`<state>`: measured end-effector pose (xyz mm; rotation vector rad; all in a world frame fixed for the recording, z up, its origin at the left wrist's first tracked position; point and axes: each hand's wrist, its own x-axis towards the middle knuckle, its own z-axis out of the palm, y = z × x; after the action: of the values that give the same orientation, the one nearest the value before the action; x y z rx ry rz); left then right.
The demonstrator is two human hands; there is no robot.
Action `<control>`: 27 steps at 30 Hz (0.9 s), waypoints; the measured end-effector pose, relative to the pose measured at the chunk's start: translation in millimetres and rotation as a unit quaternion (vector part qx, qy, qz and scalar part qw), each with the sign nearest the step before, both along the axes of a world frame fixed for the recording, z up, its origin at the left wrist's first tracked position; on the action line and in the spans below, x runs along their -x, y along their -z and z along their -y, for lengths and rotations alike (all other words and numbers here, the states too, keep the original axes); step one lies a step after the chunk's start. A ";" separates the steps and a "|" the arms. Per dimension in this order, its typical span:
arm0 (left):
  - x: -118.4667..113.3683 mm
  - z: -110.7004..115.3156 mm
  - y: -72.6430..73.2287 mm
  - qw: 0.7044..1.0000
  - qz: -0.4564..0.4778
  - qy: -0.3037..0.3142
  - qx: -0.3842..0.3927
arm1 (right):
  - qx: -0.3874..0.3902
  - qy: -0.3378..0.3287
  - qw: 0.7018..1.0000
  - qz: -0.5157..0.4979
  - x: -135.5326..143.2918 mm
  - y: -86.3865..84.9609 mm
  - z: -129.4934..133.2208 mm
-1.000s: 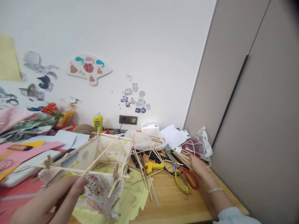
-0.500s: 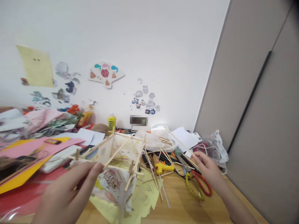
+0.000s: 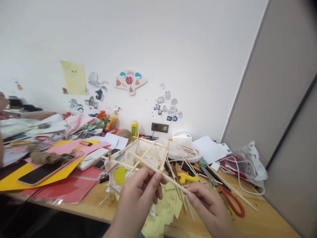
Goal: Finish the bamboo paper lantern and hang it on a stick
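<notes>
A thin wooden stick (image 3: 173,181) slants across the middle of the head view, in front of a wooden-stick frame (image 3: 121,162) lined with drawn-on white paper. Around the middle of the stick, my left hand (image 3: 140,198) is closed with thumb and fingers pinched. My right hand (image 3: 210,208) pinches the same stick near its lower right end. Part of the frame is hidden behind my left hand. Beneath the hands lies torn yellow paper (image 3: 170,201) with pencil drawings. A yellow glue gun (image 3: 184,176) rests just beyond my right hand.
Scissors (image 3: 232,200) with red and yellow handles lie at right, near loose sticks and a plastic bag (image 3: 252,162). Leftward are a phone (image 3: 42,172), twine (image 3: 43,155), coloured sheets and a white power bank-like block (image 3: 92,158). Part of another person's hand (image 3: 3,101) shows far left.
My hands have come together in front of the frame; my right hand brought its stick in from the right, and my left hand now grips it too. The view has swung left.
</notes>
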<state>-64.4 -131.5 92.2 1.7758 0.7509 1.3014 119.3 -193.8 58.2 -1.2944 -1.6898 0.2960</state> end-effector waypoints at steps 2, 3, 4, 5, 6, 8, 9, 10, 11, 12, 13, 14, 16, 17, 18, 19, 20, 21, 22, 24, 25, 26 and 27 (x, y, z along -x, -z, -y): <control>-2.5 -0.5 1.9 0.999 0.036 0.025 0.010 | 0.009 0.002 0.999 -0.040 2.4 5.1 -0.3; -3.1 -1.0 2.4 0.998 0.045 0.036 0.010 | 0.014 0.003 0.998 -0.063 2.8 7.3 -0.7; -3.3 -1.6 2.9 0.998 0.050 0.047 0.009 | 0.020 0.001 0.996 -0.088 2.9 9.2 -1.0; -3.5 -2.1 3.3 0.997 0.054 0.053 0.007 | 0.031 -0.004 0.993 -0.115 2.8 10.8 -1.3; -3.7 -2.4 3.9 0.997 0.057 0.056 0.005 | 0.045 -0.012 0.989 -0.143 2.8 12.3 -1.6; -4.4 -2.4 5.4 0.996 0.061 0.061 0.003 | 0.075 -0.033 0.976 -0.200 3.2 15.0 -1.9; -4.8 -2.1 6.1 0.996 0.063 0.066 0.004 | 0.087 -0.043 0.969 -0.227 3.7 16.5 -2.1; -5.2 -1.7 6.7 0.995 0.066 0.069 0.004 | 0.098 -0.052 0.962 -0.250 4.5 18.0 -2.1; -5.6 -1.1 7.0 0.995 0.070 0.073 0.002 | 0.104 -0.058 0.956 -0.270 5.7 19.6 -2.1; -5.9 -0.4 7.0 0.994 0.073 0.075 -0.001 | 0.108 -0.058 0.951 -0.285 7.2 21.0 -1.9; -5.9 0.3 6.6 0.994 0.075 0.073 -0.003 | 0.109 -0.053 0.948 -0.295 8.8 22.1 -1.5; -5.6 1.0 5.7 0.995 0.073 0.069 -0.005 | 0.106 -0.044 0.947 -0.299 10.2 22.7 -1.0; -4.2 1.8 3.2 0.997 0.047 0.052 -0.019 | 0.081 -0.022 0.958 -0.275 10.5 22.2 0.3; -3.0 1.7 1.8 0.998 0.024 0.041 -0.032 | 0.062 -0.005 0.966 -0.250 8.5 21.3 1.0; -1.7 1.3 0.4 0.998 -0.001 0.028 -0.050 | 0.040 0.016 0.974 -0.224 4.4 20.2 1.7; -0.2 0.6 -0.9 0.997 -0.024 0.016 -0.070 | 0.020 0.044 0.978 -0.203 -2.2 19.4 2.3; 1.2 -0.4 -1.8 0.995 -0.042 0.002 -0.087 | 0.006 0.078 0.978 -0.191 -11.4 19.2 2.8; 2.5 -1.6 -2.5 0.994 -0.054 -0.011 -0.099 | -0.001 0.112 0.975 -0.192 -23.2 20.1 3.2; 3.6 -2.7 -2.8 0.992 -0.062 -0.024 -0.105 | 0.003 0.140 0.970 -0.198 -37.2 22.5 3.5; 5.4 -4.6 -2.4 0.990 -0.072 -0.050 -0.113 | 0.027 0.184 0.964 -0.191 -70.7 32.5 4.1; 6.1 -5.2 -2.0 0.988 -0.077 -0.059 -0.122 | 0.036 0.215 0.959 -0.179 -88.7 39.9 4.5; 6.5 -5.4 -1.5 0.985 -0.082 -0.065 -0.134 | 0.022 0.259 0.952 -0.164 -106.8 48.5 5.1; 6.8 -5.2 -0.9 0.983 -0.084 -0.068 -0.146 | 0.022 0.300 0.943 -0.142 -123.9 57.8 6.0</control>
<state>-71.2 -126.3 93.1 2.1218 0.8187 1.4229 243.3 -199.8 0.4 -1.6417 -0.9924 0.1442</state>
